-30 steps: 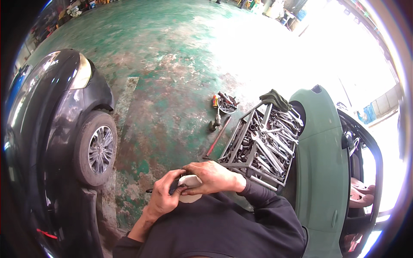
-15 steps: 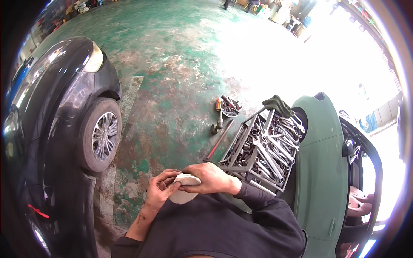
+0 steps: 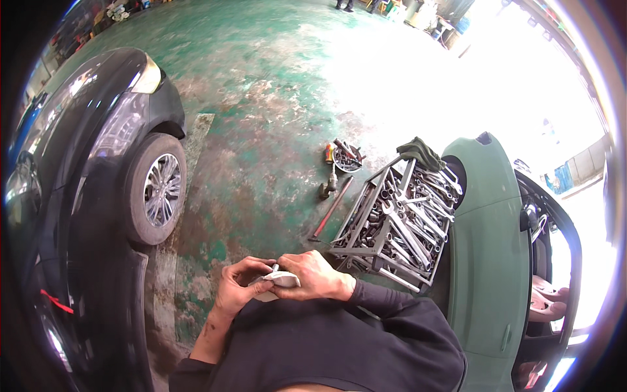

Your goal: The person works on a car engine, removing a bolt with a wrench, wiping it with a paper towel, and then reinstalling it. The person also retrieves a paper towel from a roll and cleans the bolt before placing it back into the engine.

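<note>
Close in front of my body, both hands meet around a small white, rounded thing (image 3: 283, 279) that looks folded or pouch-like; I cannot make out its kind. My left hand (image 3: 236, 285) pinches its left end, with the thumb on top and the fingers curled. Wrapped over its right side is my right hand (image 3: 315, 274), fingers closed and knuckles up. A small pale tip (image 3: 275, 267) shows between the hands above the white thing. Below it a beige part is mostly hidden by the dark shirt.
Wrenches (image 3: 406, 233) and sockets crowd a grey metal cart (image 3: 375, 251) with a dark cloth (image 3: 421, 153) on its corner. A round tray of tools (image 3: 347, 159) and a red-ended bar (image 3: 330, 212) lie on the floor. A black car (image 3: 108, 150) stands left, a green one (image 3: 486, 242) right.
The white thing has tilted and less of its beige lower part shows. A small pale tip has come into sight between my fingers. My hands stay together.
</note>
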Action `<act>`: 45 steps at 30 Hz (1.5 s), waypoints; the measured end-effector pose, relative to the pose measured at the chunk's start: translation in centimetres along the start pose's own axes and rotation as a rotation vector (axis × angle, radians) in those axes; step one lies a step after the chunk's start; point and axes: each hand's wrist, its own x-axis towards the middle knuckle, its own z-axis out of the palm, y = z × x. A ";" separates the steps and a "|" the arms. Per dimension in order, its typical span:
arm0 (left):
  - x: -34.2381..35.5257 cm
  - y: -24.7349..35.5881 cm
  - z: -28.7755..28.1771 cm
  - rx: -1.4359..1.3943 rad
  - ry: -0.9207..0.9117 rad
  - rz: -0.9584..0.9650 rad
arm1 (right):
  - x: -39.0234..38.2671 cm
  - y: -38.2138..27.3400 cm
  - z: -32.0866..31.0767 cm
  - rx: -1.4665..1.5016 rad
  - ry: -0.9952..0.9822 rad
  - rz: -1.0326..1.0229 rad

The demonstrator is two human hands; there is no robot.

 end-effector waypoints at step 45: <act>-7.6 2.7 -5.9 0.682 0.354 0.558 | 10.5 -1.1 6.7 0.378 -0.147 -0.616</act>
